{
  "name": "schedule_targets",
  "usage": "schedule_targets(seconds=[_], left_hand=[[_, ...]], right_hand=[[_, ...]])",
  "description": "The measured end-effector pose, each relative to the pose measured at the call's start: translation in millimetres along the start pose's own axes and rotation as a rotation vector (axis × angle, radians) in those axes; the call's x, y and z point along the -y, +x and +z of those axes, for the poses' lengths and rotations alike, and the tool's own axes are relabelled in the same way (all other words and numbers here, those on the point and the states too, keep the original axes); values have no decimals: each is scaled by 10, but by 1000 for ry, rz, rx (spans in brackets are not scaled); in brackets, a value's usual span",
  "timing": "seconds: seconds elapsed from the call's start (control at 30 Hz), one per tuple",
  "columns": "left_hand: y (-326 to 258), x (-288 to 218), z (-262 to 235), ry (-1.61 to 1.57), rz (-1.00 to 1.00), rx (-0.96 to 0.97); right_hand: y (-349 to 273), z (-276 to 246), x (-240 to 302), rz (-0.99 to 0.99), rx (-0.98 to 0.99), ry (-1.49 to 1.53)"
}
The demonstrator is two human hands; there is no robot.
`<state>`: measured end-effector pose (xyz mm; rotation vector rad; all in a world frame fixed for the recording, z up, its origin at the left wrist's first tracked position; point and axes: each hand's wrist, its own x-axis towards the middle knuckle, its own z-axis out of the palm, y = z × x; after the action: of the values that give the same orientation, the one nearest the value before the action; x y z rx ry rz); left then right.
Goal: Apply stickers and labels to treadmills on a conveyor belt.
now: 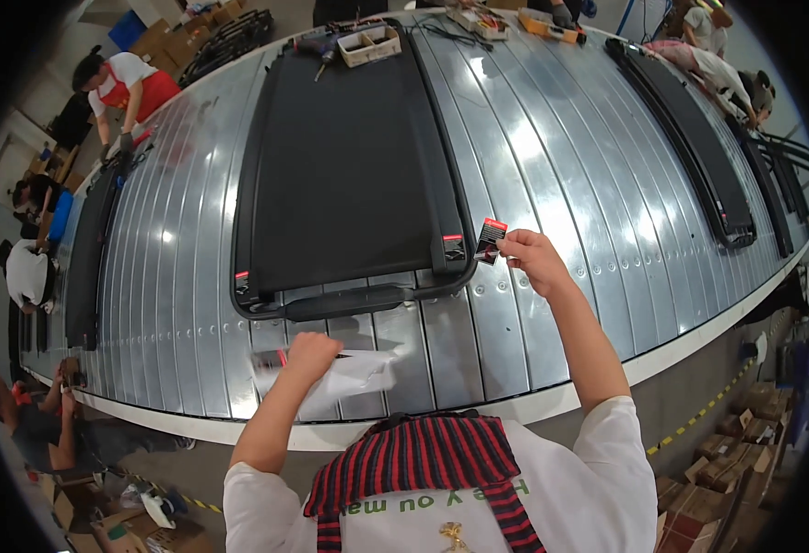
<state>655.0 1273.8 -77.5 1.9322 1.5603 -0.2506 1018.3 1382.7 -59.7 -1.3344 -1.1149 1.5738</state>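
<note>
My right hand (535, 260) pinches a small black, white and red label (491, 240) by its edge, held just right of the near right corner of a black treadmill (344, 166). Closed around white sheets (358, 373) is my left hand (314, 355), low over the bench in front of the treadmill; motion blurs the sheets. The treadmill lies flat, its belt facing up. Similar labels sit on its near corners, one on the right rail (452, 246) and one on the left (242, 283). A curved black bar (358, 300) runs across its near end.
The treadmill rests on a long ribbed metal bench (552, 175). A power drill (319, 48) and a parts bin (368, 46) sit on its far end. Other black treadmills (685, 138) lie to the right and left. Several people work around the bench; cardboard boxes (727, 456) stand beyond its edge.
</note>
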Motion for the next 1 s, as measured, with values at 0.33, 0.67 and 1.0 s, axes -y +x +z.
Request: schedule_targets(seconds=[0.33,0.67,1.0], left_hand=[[1303,-432,-292,244,591,-415],[2363,-380,-550,231,652,-381],[2784,-281,-475,94,671,-353]], right_hand=[[1448,38,-500,215,86,-84],[2227,234,-510,340,176,-159],[2413,217,-593,369,162,-156]])
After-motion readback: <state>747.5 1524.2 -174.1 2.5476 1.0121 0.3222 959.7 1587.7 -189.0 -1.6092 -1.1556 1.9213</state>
